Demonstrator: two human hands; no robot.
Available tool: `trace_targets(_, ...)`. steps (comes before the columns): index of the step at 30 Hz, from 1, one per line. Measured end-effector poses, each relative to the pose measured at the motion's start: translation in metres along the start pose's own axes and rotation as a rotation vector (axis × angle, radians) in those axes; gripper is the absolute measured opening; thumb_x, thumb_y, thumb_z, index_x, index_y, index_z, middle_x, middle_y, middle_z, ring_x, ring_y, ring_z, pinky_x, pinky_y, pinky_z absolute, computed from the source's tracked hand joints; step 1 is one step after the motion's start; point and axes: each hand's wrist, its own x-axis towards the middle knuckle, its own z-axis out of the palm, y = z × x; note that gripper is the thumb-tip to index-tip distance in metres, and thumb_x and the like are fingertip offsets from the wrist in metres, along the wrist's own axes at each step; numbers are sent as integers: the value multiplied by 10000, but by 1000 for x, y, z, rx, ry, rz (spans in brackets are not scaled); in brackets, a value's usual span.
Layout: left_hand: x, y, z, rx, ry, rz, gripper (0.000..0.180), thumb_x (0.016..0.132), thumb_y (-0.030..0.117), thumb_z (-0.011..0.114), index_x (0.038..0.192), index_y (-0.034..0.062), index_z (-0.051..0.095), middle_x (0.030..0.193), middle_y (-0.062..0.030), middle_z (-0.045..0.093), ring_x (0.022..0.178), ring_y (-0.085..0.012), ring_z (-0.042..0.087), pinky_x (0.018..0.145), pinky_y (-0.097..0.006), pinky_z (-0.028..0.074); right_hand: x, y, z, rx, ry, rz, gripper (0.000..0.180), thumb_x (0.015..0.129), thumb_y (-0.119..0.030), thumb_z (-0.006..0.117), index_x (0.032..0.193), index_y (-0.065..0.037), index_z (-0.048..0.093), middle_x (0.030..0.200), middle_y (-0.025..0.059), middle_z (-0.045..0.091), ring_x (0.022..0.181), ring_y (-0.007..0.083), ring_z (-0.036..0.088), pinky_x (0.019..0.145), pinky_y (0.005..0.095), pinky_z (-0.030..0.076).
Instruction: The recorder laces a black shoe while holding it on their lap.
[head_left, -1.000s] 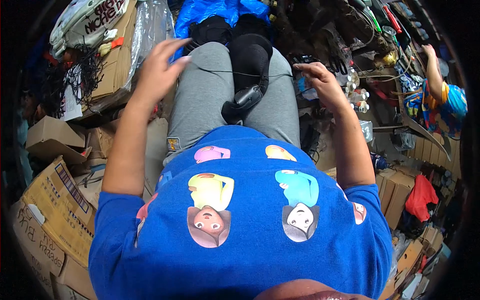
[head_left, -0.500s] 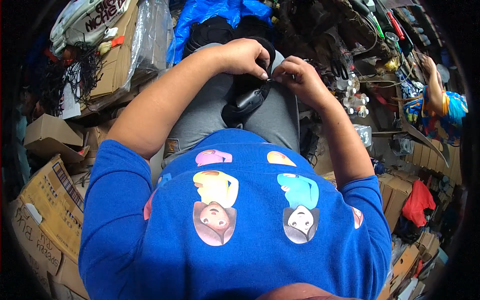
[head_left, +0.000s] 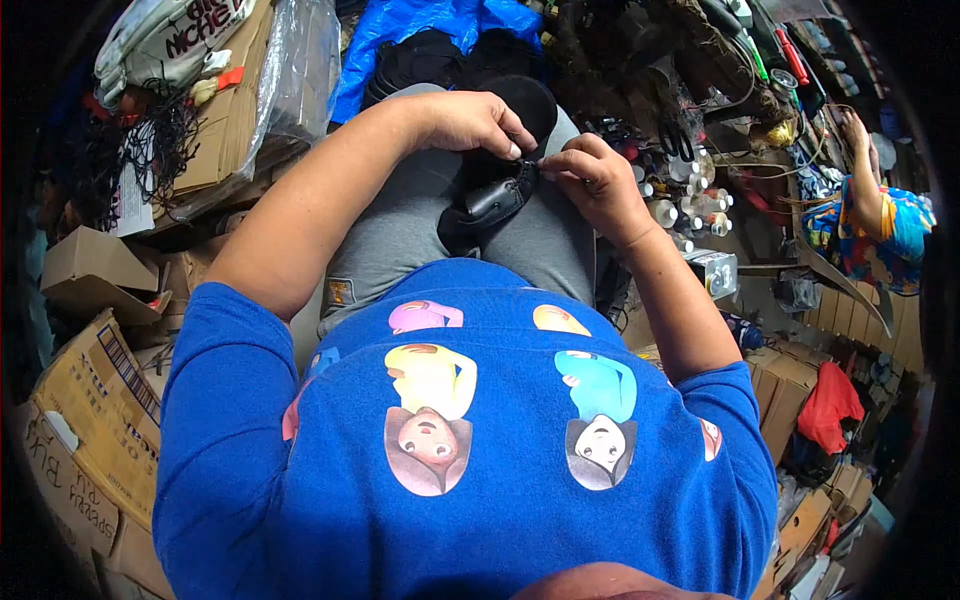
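A black shoe [head_left: 488, 203] rests on my lap, over grey trousers. My left hand [head_left: 470, 122] lies on top of it, fingers curled down and pinching its upper edge. My right hand [head_left: 592, 178] meets it from the right, thumb and forefinger pinched at the same edge of the shoe, perhaps on something thin that I cannot make out. The two sets of fingertips almost touch. A second black shoe part [head_left: 525, 100] lies just beyond, partly hidden by my left hand.
Cardboard boxes [head_left: 95, 400] stack at my left, more boxes [head_left: 790, 385] at my right. Thread spools [head_left: 690, 205] and tools crowd the bench ahead right. A blue plastic sheet [head_left: 440, 25] lies in front. Another person [head_left: 880, 225] in a colourful shirt works at far right.
My left hand came down from raised at the left onto the shoe on my lap. My right hand moved in from the right, and both now pinch at the shoe's edge.
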Motion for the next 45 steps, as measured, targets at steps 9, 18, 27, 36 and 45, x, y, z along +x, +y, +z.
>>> trace_targets(9,2,-1,0,-4,-49,2,428,805,142,599,1216,25,567,1132,-88,626,1042,-145,553,958,-264,370,7,-11,-9,-139,-107,-84,171,725,-43,621,863,-133,669,815,101,579,761,282,608,657,371,490)
trace_targets(18,11,6,-10,263,83,68,415,680,25,705,1085,13,612,1073,-116,636,1022,-176,566,929,-318,408,40,-42,-5,-680,-372,-132,132,762,-97,536,777,-79,665,857,151,605,814,322,611,709,406,492)
trace_targets(27,9,-9,10,476,567,301,400,640,108,761,1017,77,632,1090,-115,548,1021,-276,538,911,-342,440,34,-21,9,-310,-237,126,154,776,-102,631,907,-22,621,813,130,620,812,299,620,718,363,480)
trace_targets(36,-100,-23,8,489,385,-10,233,816,188,638,950,-3,637,926,-147,616,829,-256,595,750,-336,466,1,7,-9,127,-221,151,173,807,-173,663,897,-32,619,980,65,476,892,172,508,804,267,404)
trace_targets(45,-51,2,20,-1283,534,423,423,954,344,440,603,115,388,676,-27,420,706,-152,442,755,-333,395,19,23,9,1913,510,583,418,963,-383,391,702,-79,507,711,38,490,695,182,490,780,361,408)
